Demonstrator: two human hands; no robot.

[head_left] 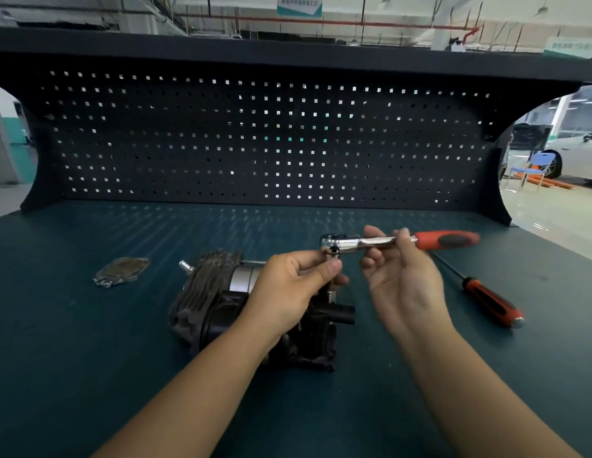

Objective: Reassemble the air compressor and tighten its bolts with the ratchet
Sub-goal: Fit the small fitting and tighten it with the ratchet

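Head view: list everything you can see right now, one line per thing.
workbench: 1, teal top, fills the foreground
pegboard: 1, black, behind the workbench
air compressor: 1, black and grey, workbench centre
ratchet: 1, chrome with red-and-black handle, held above the air compressor
plate: 1, grey metal, lying left of the air compressor
screwdriver: 1, red-and-black handle, lying at right
chair: 1, blue, far right background
car: 1, white, far right background
left hand: 1, pinches the ratchet's head end
right hand: 1, pinches the ratchet's chrome shank
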